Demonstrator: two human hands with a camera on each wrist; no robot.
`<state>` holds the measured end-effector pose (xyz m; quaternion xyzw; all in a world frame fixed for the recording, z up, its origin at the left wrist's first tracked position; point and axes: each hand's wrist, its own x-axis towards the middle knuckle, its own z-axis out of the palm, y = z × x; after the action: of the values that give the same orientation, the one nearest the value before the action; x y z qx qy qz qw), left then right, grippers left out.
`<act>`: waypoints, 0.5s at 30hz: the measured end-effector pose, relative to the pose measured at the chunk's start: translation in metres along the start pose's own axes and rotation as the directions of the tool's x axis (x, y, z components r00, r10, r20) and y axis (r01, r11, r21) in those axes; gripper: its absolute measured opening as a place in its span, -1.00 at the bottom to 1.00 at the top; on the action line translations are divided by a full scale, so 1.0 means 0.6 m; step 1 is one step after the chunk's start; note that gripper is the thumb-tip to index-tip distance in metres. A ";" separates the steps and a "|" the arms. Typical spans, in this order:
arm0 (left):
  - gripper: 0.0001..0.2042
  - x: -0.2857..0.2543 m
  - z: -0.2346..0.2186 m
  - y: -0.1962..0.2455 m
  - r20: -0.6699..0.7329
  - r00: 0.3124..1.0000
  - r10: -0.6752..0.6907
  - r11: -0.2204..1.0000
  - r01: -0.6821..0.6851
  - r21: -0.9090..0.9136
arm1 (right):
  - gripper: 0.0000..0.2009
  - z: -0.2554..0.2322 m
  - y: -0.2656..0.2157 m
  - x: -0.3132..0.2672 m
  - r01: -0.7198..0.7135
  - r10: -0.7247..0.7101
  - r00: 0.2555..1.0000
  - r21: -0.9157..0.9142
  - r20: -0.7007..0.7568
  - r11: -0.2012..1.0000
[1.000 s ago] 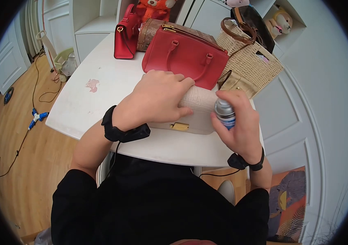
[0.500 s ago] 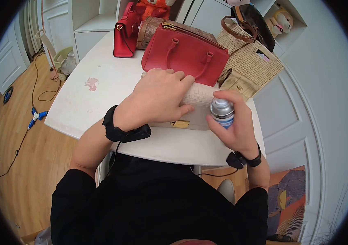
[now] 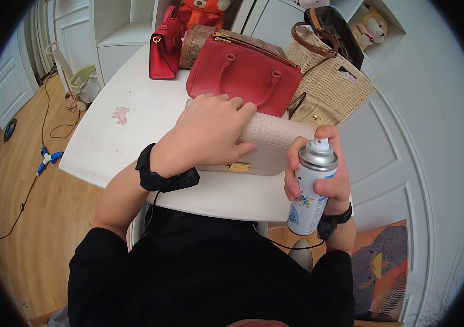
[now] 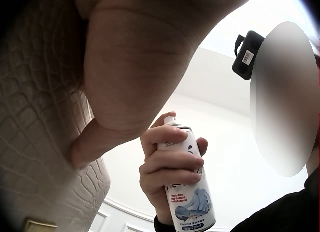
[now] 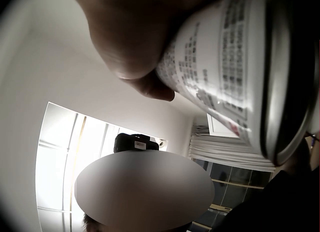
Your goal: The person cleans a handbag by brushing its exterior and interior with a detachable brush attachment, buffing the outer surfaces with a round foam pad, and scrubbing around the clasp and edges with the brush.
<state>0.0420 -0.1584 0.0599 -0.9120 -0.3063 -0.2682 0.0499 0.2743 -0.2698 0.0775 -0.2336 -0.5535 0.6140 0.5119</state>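
A beige crocodile-patterned handbag (image 3: pixel 273 133) with a gold clasp (image 3: pixel 239 167) is on the white table in the head view. My left hand (image 3: pixel 210 129) holds it from above, the thumb on its front and the fingers bent over its upper part, tips hidden. In the left wrist view the thumb (image 4: pixel 95 142) touches the patterned surface. My right hand (image 3: pixel 334 174) grips a white spray can (image 3: pixel 311 199) near the bag's right end, its index finger at the nozzle (image 3: pixel 319 144). The can's label shows in the left wrist view.
Behind the beige bag stands a large red handbag (image 3: pixel 243 73), with a smaller red bag (image 3: pixel 165 49), a brown patterned bag (image 3: pixel 202 38) and a woven straw bag (image 3: pixel 335 76) around it. The white table (image 3: pixel 101 144) has a curved edge and a peeled patch. A wall panel (image 3: pixel 376 141) is close on the right.
The right hand has turned the spray can so its side label shows, and moved it slightly back toward the body, off the beige handbag. The left hand stays on the bag.
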 end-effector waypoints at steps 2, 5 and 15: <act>-0.41 0.000 -0.002 0.001 0.004 1.000 -0.001 1.000 0.001 0.000 | -0.28 -0.002 0.001 -0.003 0.002 -0.002 1.000 -0.026 0.013 1.000; -0.41 0.000 -0.002 0.001 0.015 1.000 -0.004 1.000 0.004 -0.001 | -0.31 -0.002 0.002 -0.003 -0.004 0.006 0.999 -0.049 0.033 0.999; -0.41 -0.001 -0.001 0.001 0.012 1.000 0.002 1.000 -0.002 0.003 | -0.38 -0.017 0.038 0.012 0.516 -0.488 0.804 -0.807 0.341 0.287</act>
<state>0.0416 -0.1592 0.0605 -0.9138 -0.3062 -0.2623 0.0494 0.2716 -0.2557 0.0557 -0.2659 -0.8364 0.0538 0.4763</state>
